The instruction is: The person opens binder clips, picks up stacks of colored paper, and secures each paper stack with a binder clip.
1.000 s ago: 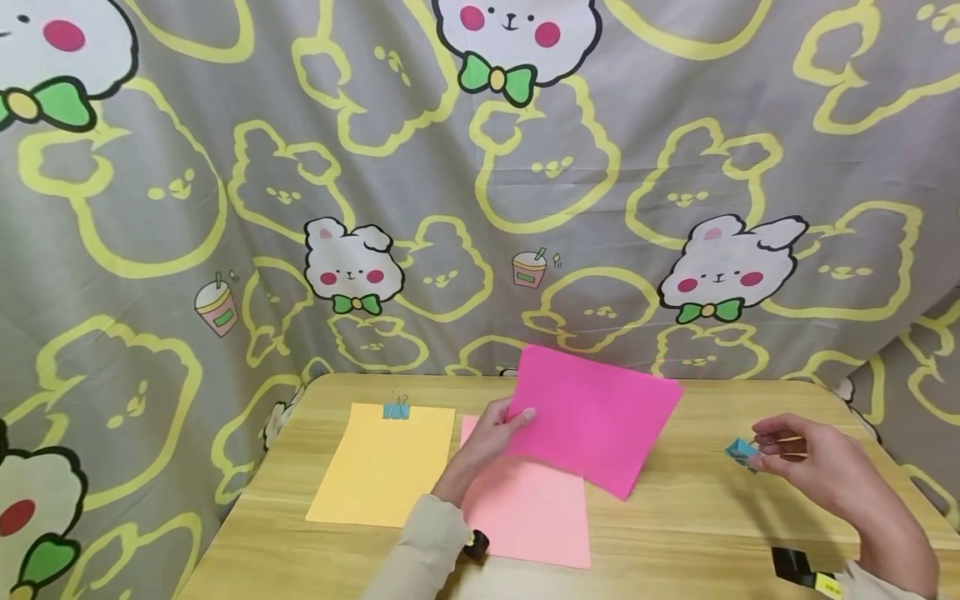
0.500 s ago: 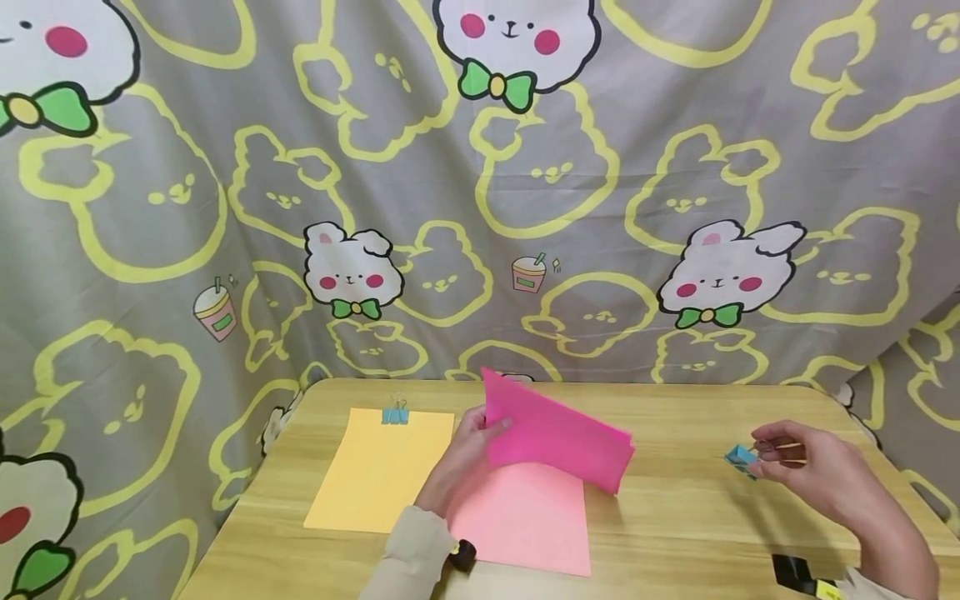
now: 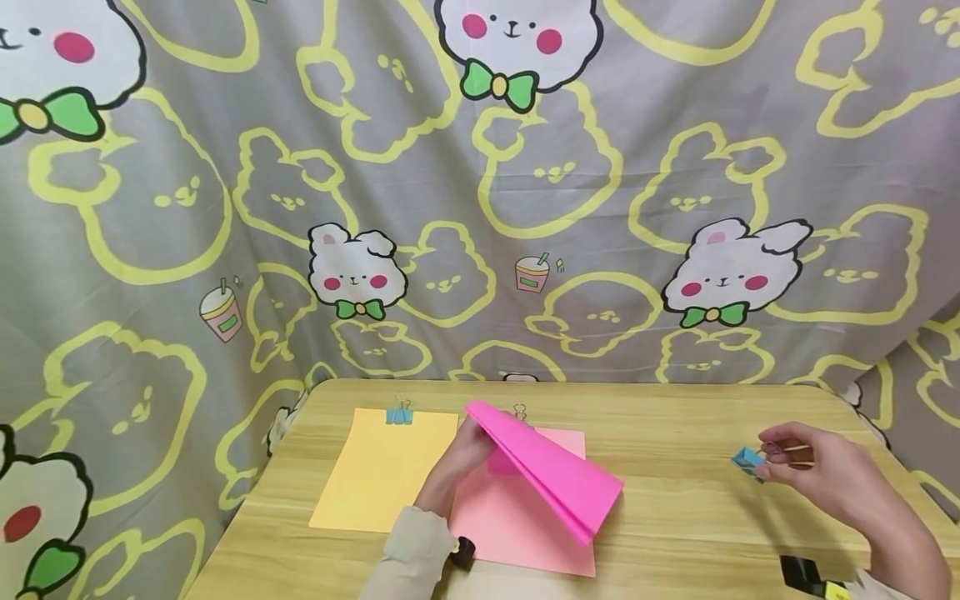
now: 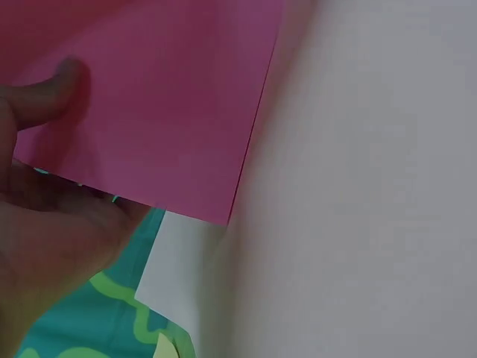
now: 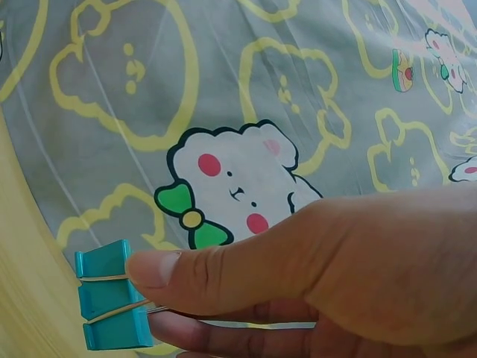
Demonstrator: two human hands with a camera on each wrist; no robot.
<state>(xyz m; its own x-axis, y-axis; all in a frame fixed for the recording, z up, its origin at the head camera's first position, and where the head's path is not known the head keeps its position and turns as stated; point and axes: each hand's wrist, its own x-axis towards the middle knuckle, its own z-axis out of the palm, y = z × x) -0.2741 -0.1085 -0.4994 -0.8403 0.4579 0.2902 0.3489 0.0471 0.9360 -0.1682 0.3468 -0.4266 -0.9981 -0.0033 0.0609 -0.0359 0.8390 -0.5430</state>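
My left hand point(image 3: 463, 448) holds a stack of bright pink paper point(image 3: 558, 475) by its left edge. In the left wrist view the thumb lies over the pink paper point(image 4: 164, 112) and the fingers are beneath. The stack is tilted above a light pink sheet point(image 3: 517, 533) on the table, hiding part of it. Off to the right, my right hand point(image 3: 821, 462) pinches a blue binder clip point(image 3: 747, 463) above the table. The right wrist view shows thumb and fingers on the handles of this binder clip point(image 5: 112, 298).
Yellow-orange paper point(image 3: 382, 483) lies at the left with a blue binder clip point(image 3: 400, 416) on its top edge. Wire handles point(image 3: 520, 412) stick up behind the light pink sheet. A patterned curtain point(image 3: 480, 208) hangs behind the wooden table point(image 3: 675, 533).
The bright pink stack has moved down and left with my left hand and turned from facing the camera to a steep tilt. My right hand and its clip have barely moved.
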